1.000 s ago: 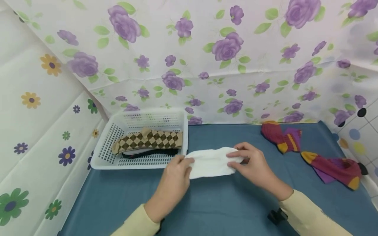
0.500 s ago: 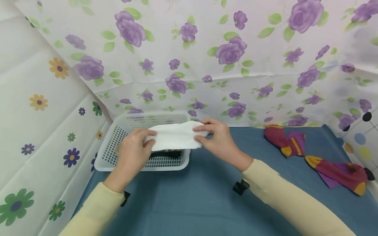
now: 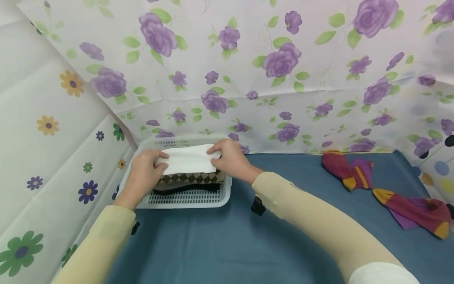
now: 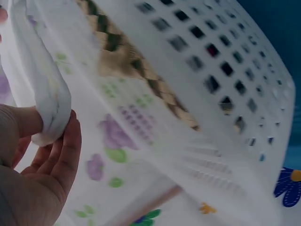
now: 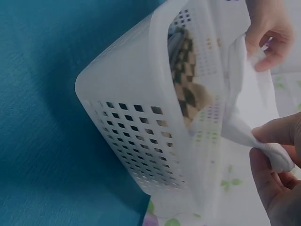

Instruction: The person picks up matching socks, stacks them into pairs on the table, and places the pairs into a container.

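A folded white sock (image 3: 189,159) is held up level over the white plastic basket (image 3: 205,205). My left hand (image 3: 142,172) pinches its left end between thumb and fingers, which the left wrist view shows closely. My right hand (image 3: 232,158) pinches the opposite end; in the right wrist view its thumb and forefinger grip the soft fabric (image 5: 249,108). Below the white sock, a brown-and-tan checkered sock (image 3: 191,178) and a dark folded sock (image 3: 173,191) lie in the basket. The white sock hides part of the checkered one.
Two maroon, yellow and purple sock bundles lie on the right of the blue tabletop (image 3: 227,244): one at the back (image 3: 347,171), one nearer (image 3: 415,213). A floral sheet (image 3: 248,79) hangs behind the basket. Another flowered sheet (image 3: 53,165) stands along the left.
Both hands have carried the white sock leftward and away from the body, from over the table beside the basket to above it. The maroon bundles have stayed in place.
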Action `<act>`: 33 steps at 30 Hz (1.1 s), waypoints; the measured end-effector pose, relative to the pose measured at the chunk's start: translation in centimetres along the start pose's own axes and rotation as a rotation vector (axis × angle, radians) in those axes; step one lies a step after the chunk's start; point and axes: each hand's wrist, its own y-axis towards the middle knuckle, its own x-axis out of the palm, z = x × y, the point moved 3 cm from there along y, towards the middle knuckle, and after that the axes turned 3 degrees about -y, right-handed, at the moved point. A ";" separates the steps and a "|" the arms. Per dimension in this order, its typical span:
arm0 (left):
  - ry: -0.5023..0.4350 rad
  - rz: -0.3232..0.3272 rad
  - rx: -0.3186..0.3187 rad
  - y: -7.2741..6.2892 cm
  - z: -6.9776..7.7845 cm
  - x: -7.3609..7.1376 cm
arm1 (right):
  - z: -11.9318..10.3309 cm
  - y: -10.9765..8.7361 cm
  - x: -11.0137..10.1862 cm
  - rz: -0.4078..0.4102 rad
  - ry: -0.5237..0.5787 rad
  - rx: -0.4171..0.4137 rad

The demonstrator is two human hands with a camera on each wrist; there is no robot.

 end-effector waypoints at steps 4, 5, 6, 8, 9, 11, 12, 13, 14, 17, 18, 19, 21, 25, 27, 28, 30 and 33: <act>-0.012 -0.093 -0.072 0.6 -2.0 0.9 | 0.3 1.3 1.7 -0.092 0.004 0.056; -0.015 -0.119 -0.086 0.7 -2.5 1.1 | 0.4 1.6 2.0 -0.111 0.000 0.064; -0.014 -0.143 -0.095 0.9 -3.0 1.3 | 0.5 1.8 2.4 -0.132 -0.003 0.071; -0.017 -0.192 -0.109 1.2 -3.9 1.7 | 0.7 2.2 2.9 -0.166 -0.014 0.088; -0.023 -0.216 -0.112 1.4 -4.3 1.9 | 0.8 2.3 3.1 -0.176 -0.027 0.094; -0.027 -0.258 -0.124 1.7 -5.1 2.2 | 1.0 2.5 3.4 -0.202 -0.041 0.111; -0.027 -0.273 -0.129 1.8 -5.4 2.4 | 1.1 2.6 3.6 -0.216 -0.052 0.121; -0.031 -0.289 -0.140 2.0 -5.8 2.6 | 1.2 2.6 3.8 -0.229 -0.067 0.125; -0.032 -0.304 -0.151 2.1 -6.1 2.7 | 1.3 2.7 4.0 -0.241 -0.089 0.126; -0.029 -0.338 -0.168 2.4 -6.9 3.1 | 1.5 3.0 4.6 -0.276 -0.160 0.124; -0.029 -0.348 -0.171 2.4 -7.0 3.2 | 1.5 3.1 4.8 -0.282 -0.188 0.121; -0.027 -0.361 -0.173 2.5 -7.1 3.4 | 1.7 3.2 5.0 -0.287 -0.212 0.120; -0.023 -0.386 -0.169 2.6 -7.1 3.6 | 1.9 3.3 5.2 -0.300 -0.250 0.124; -0.005 -0.430 -0.152 2.7 -7.2 3.9 | 2.3 3.6 5.7 -0.332 -0.312 0.107; 0.003 -0.443 -0.142 2.7 -7.3 4.0 | 2.3 3.6 5.9 -0.346 -0.340 0.090; 0.004 -0.448 -0.141 2.7 -7.4 4.0 | 2.2 3.7 6.0 -0.348 -0.356 0.080; -0.001 -0.459 -0.141 2.7 -7.6 4.0 | 2.1 3.7 6.2 -0.357 -0.392 0.067; -0.017 -0.478 -0.146 2.8 -7.8 4.2 | 2.0 3.6 6.4 -0.371 -0.453 0.054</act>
